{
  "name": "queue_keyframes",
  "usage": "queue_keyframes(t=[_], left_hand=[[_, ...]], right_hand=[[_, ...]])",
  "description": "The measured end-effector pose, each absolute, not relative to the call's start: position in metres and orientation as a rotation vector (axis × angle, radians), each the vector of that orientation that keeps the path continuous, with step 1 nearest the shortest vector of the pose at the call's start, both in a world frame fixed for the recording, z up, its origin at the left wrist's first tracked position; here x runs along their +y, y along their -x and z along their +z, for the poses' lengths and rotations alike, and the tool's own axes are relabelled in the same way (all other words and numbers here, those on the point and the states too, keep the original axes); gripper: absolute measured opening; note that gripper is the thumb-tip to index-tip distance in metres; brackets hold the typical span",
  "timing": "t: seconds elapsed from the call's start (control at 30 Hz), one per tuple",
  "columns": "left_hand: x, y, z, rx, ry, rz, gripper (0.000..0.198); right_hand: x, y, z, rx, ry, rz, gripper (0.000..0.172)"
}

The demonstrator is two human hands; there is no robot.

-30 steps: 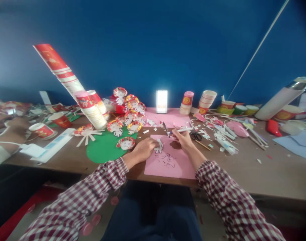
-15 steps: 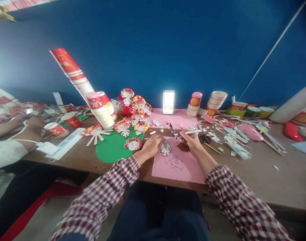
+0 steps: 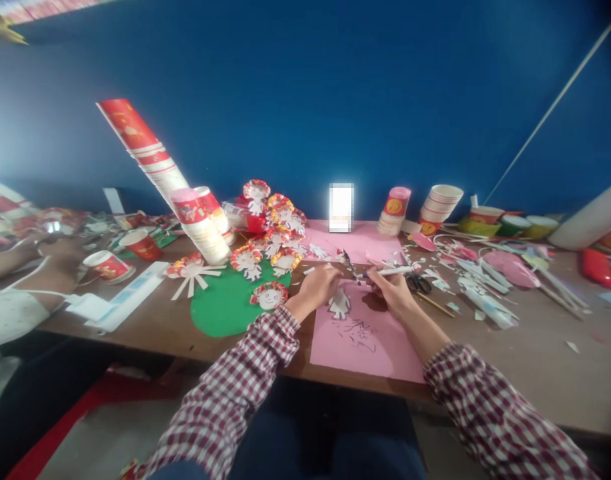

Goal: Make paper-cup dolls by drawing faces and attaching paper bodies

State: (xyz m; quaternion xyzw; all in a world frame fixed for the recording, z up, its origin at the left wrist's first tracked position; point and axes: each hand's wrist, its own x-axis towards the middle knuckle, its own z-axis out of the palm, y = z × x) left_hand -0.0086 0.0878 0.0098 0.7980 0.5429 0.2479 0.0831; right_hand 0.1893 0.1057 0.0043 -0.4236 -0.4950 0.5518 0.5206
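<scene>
My right hand (image 3: 393, 292) is closed around a white marker pen (image 3: 393, 271) and holds it level above the top edge of a pink paper sheet (image 3: 380, 343). My left hand (image 3: 318, 287) is raised beside it with its fingers curled, the fingertips close to the pen's left end. What those fingers pinch is hidden. A small white paper figure cutout (image 3: 339, 304) lies free on the pink sheet between my hands, above some dark scribbles (image 3: 358, 330).
A green paper circle (image 3: 218, 307) with paper-cup dolls (image 3: 273, 230) lies to the left. Leaning stacks of red cups (image 3: 145, 150) stand behind it. Scissors (image 3: 418, 283), paper strips and scraps lie to the right. Another person's arm (image 3: 20, 263) rests at far left.
My left hand has lifted off the white cutout and moved up toward the pen's end. The cutout now lies uncovered. The view has shifted slightly.
</scene>
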Motion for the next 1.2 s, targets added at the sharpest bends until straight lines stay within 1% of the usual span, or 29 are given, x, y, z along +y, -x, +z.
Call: queue_keyframes(t=[0.37, 0.57, 0.77, 0.97, 1.07, 1.2], left_hand=[[0.091, 0.015, -0.005, 1.534, -2.363, 0.828, 0.012], [0.091, 0.014, -0.004, 1.517, -2.396, 0.824, 0.014], [0.09, 0.015, -0.002, 1.496, -2.426, 0.842, 0.012], [0.092, 0.019, -0.003, 1.43, -2.411, 0.873, 0.016], [0.094, 0.02, -0.003, 1.389, -2.394, 0.885, 0.018], [0.094, 0.023, -0.001, 1.311, -2.388, 0.901, 0.016]], right_hand=[[0.103, -0.189, 0.009, -1.281, 1.073, 1.281, 0.035], [0.1, -0.188, 0.012, -1.316, 1.129, 1.261, 0.035], [0.096, -0.187, 0.012, -1.341, 1.147, 1.331, 0.031], [0.086, -0.182, 0.02, -1.266, 1.125, 1.42, 0.032], [0.082, -0.181, 0.023, -1.27, 1.067, 1.431, 0.03], [0.081, -0.183, 0.028, -1.235, 0.988, 1.482, 0.03]])
